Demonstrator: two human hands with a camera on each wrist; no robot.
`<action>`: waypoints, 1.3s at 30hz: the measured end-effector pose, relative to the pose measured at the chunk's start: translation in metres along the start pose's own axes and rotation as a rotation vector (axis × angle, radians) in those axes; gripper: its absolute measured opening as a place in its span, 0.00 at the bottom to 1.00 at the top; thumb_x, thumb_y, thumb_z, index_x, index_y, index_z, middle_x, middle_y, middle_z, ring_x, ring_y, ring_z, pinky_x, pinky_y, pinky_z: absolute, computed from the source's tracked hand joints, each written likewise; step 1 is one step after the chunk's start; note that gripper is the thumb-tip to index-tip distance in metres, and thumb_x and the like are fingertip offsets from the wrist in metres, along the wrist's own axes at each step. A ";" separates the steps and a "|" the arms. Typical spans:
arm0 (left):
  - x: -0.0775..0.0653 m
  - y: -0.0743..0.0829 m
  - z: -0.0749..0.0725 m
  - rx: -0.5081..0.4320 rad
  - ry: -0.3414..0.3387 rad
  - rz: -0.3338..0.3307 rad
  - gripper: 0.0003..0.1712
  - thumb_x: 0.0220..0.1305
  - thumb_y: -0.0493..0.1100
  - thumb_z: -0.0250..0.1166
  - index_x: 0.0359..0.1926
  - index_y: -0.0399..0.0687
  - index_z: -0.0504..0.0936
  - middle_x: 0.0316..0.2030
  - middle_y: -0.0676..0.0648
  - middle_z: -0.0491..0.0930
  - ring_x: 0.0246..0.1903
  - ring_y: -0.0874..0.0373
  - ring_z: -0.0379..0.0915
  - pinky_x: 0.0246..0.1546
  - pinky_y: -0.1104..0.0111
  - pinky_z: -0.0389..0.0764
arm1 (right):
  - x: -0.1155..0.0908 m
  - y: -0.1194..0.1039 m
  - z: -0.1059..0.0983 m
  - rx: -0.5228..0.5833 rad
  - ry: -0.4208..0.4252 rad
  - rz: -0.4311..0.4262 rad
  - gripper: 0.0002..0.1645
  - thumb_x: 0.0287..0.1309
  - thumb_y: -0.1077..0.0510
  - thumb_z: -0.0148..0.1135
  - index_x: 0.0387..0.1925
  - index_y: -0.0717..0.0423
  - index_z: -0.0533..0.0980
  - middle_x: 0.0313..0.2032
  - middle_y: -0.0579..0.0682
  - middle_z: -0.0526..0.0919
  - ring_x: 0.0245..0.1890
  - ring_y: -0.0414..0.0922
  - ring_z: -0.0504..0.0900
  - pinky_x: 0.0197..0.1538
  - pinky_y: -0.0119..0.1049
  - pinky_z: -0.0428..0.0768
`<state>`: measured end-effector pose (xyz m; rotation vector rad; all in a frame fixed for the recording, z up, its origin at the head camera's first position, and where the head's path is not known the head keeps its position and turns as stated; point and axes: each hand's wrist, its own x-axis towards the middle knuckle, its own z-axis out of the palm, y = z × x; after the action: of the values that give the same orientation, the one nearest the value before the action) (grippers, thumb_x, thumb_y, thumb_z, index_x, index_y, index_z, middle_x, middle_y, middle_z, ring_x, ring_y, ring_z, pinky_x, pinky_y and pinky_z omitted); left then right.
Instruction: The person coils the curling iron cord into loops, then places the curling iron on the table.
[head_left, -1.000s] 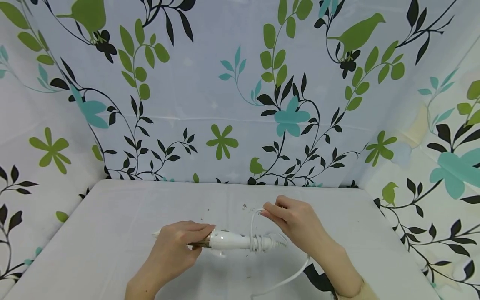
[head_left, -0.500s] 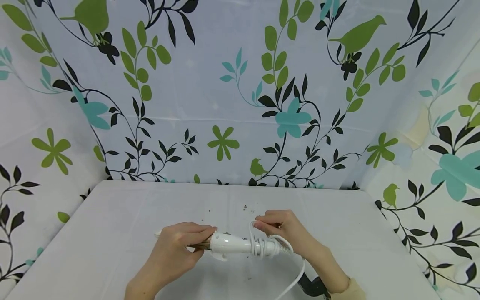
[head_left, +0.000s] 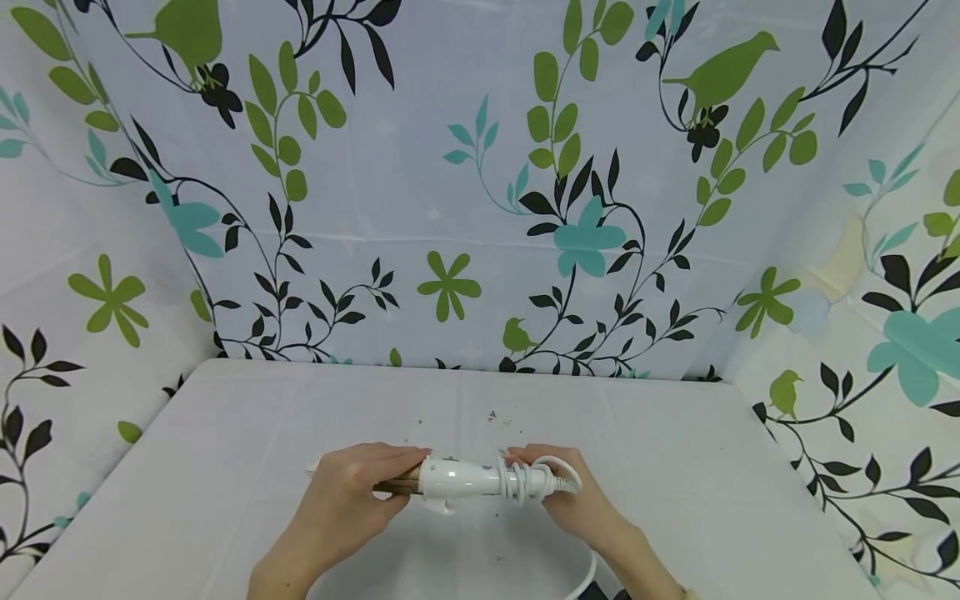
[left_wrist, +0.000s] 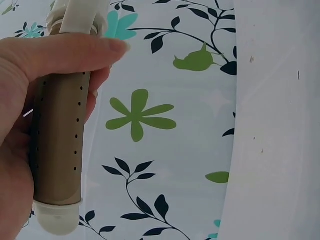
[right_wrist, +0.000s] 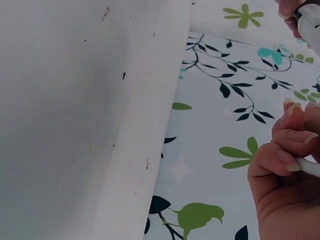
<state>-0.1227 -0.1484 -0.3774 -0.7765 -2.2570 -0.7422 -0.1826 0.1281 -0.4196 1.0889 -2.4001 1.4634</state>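
Cord (head_left: 519, 483) wound round the curling iron (head_left: 459, 479) could spring loose if the right hand (head_left: 583, 510), pinching the cord, slackens; the grip of the left hand (head_left: 347, 496) wraps its barrel (left_wrist: 60, 135), over the table (head_left: 262, 417).

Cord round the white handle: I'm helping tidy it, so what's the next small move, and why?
Probably wind another turn round the handle with the right hand: it pinches the cord, coils circle the handle, more trails loose, and the left hand grips the barrel.

White-handled styling iron (head_left: 453, 479), brown barrel (left_wrist: 57, 140) (dark-dotted), lying crosswise; white cord (head_left: 519, 485) coiled around handle (head_left: 472, 479).
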 end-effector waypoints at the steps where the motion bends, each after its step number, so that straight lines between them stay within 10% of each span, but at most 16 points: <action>1: 0.000 0.000 0.000 0.001 -0.007 -0.004 0.31 0.26 0.27 0.74 0.40 0.52 0.87 0.35 0.59 0.84 0.32 0.67 0.80 0.33 0.80 0.78 | -0.001 -0.001 0.000 0.002 -0.005 0.028 0.10 0.62 0.59 0.58 0.41 0.56 0.82 0.27 0.41 0.82 0.27 0.33 0.75 0.31 0.29 0.78; 11: -0.001 0.003 -0.001 -0.057 -0.121 -0.085 0.31 0.31 0.39 0.80 0.44 0.56 0.84 0.39 0.60 0.83 0.36 0.68 0.80 0.36 0.85 0.75 | -0.015 -0.004 0.005 0.021 -0.103 0.271 0.12 0.67 0.53 0.52 0.27 0.50 0.74 0.18 0.44 0.73 0.14 0.32 0.69 0.17 0.29 0.73; 29: 0.001 0.003 -0.004 -0.076 -0.173 -0.138 0.30 0.34 0.42 0.79 0.46 0.56 0.84 0.40 0.59 0.83 0.36 0.68 0.80 0.35 0.83 0.78 | -0.023 -0.012 0.022 -0.253 -0.197 0.224 0.21 0.70 0.50 0.44 0.20 0.49 0.70 0.17 0.36 0.68 0.16 0.28 0.62 0.20 0.23 0.68; 39: -0.001 0.001 -0.006 -0.058 -0.144 -0.124 0.30 0.34 0.41 0.79 0.46 0.55 0.84 0.40 0.58 0.84 0.36 0.66 0.81 0.36 0.84 0.77 | -0.026 -0.025 0.026 -0.426 -0.286 0.169 0.14 0.64 0.65 0.51 0.50 0.64 0.70 0.23 0.36 0.69 0.22 0.29 0.65 0.28 0.24 0.72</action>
<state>-0.1189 -0.1519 -0.3736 -0.7430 -2.4410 -0.8363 -0.1415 0.1129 -0.4268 1.0675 -2.8773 0.8060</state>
